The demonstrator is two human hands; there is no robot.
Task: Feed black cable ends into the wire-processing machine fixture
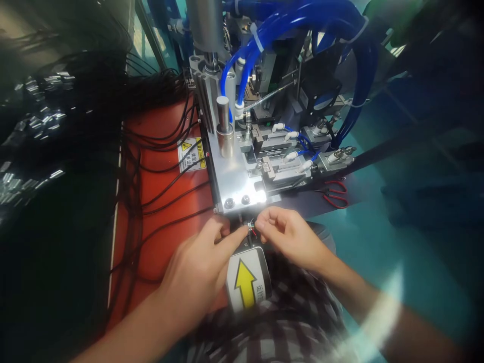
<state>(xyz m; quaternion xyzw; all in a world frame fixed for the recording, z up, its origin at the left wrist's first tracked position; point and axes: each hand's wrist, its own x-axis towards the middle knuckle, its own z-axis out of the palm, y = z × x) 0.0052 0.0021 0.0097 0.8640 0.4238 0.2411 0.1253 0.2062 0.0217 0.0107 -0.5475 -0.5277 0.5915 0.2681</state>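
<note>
Small thin wires (251,227), with red, white and greenish strands showing, sit between my two hands at the machine's front edge. My left hand (202,254) reaches in from the left, its thumb tip against the wires and its index finger bent near the metal plate (236,176). Its other fingers are hidden underneath. Just right of the wires, my right hand (289,237) is closed in a pinch, thumb and index fingertips together; what lies between them is too small to make out. Below the wires is a white label (245,282) with a yellow arrow.
Black cables (139,171) lie across the red surface (166,121) on the left, beside a warning sticker (191,154). Metal cylinders (226,138), pneumatic slides (283,169) and blue hoses (302,12) rise ahead. Red-handled scissors (336,195) lie to the right.
</note>
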